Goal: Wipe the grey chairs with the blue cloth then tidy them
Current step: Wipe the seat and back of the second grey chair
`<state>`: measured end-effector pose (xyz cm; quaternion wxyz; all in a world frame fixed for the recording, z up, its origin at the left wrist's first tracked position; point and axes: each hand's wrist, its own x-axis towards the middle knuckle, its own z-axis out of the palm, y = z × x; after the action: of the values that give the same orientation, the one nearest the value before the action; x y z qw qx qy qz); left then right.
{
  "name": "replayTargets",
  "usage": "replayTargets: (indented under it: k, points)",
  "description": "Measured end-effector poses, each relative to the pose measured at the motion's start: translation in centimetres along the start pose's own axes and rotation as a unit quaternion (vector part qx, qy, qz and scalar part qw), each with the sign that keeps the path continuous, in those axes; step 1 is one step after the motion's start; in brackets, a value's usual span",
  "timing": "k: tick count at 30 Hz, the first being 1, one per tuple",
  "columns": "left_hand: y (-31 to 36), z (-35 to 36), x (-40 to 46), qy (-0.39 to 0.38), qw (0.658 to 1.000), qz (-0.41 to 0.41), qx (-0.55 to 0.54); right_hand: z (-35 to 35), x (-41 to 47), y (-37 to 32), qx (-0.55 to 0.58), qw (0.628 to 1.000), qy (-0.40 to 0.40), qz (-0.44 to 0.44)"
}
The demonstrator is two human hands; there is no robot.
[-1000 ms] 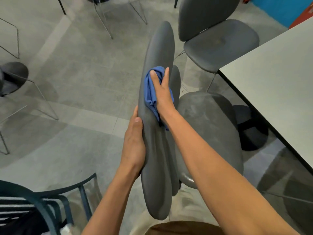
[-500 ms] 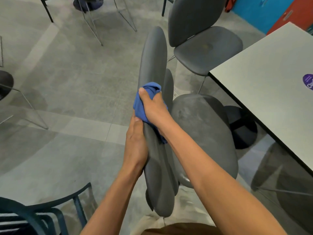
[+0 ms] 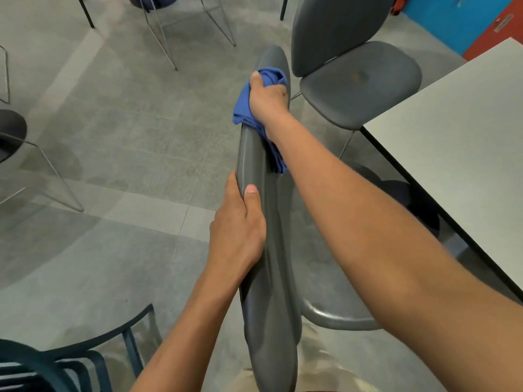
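Note:
Directly below me stands a grey chair; I look down on the top edge of its backrest (image 3: 260,250). My left hand (image 3: 237,236) grips that edge near its middle, thumb on top. My right hand (image 3: 267,99) holds the bunched blue cloth (image 3: 249,108) against the far end of the backrest, part of the cloth hanging down the right side. The chair's seat (image 3: 336,318) shows under my right forearm. A second grey chair (image 3: 359,83) stands beyond, beside the table.
A pale table (image 3: 458,154) with a dark edge fills the right side, its dark round base (image 3: 407,199) on the floor. Wire-legged chairs (image 3: 186,29) stand at the far left and top. A dark teal chair (image 3: 70,360) is at the lower left. Grey tiled floor lies left.
My right hand with the cloth has slid away from me along the backrest's top edge to its far end, after coming close to my left hand. My left hand keeps its grip.

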<state>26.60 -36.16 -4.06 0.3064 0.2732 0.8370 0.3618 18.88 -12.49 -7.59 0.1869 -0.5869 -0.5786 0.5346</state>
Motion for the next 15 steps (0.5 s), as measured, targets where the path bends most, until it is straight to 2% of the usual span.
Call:
replayTargets:
  k: [3, 8, 12, 15]
  points:
    - [0.9, -0.5, 0.9, -0.01, 0.999, 0.002, 0.045, 0.4, 3.3, -2.1, 0.009, 0.999, 0.027, 0.021]
    - [3.3, -0.3, 7.5, -0.009, 0.993, 0.02, 0.119, 0.0, 7.7, -3.9, 0.024, 0.998, 0.039, 0.054]
    - [4.5, 0.8, 11.6, 0.017, 0.994, 0.027, 0.106, -0.1, 7.3, -3.1, 0.055, 0.997, 0.046, 0.036]
    - [5.1, 1.3, 12.6, 0.033, 0.991, 0.036, 0.125, 0.0, 5.3, 0.1, 0.095, 0.994, 0.048, -0.002]
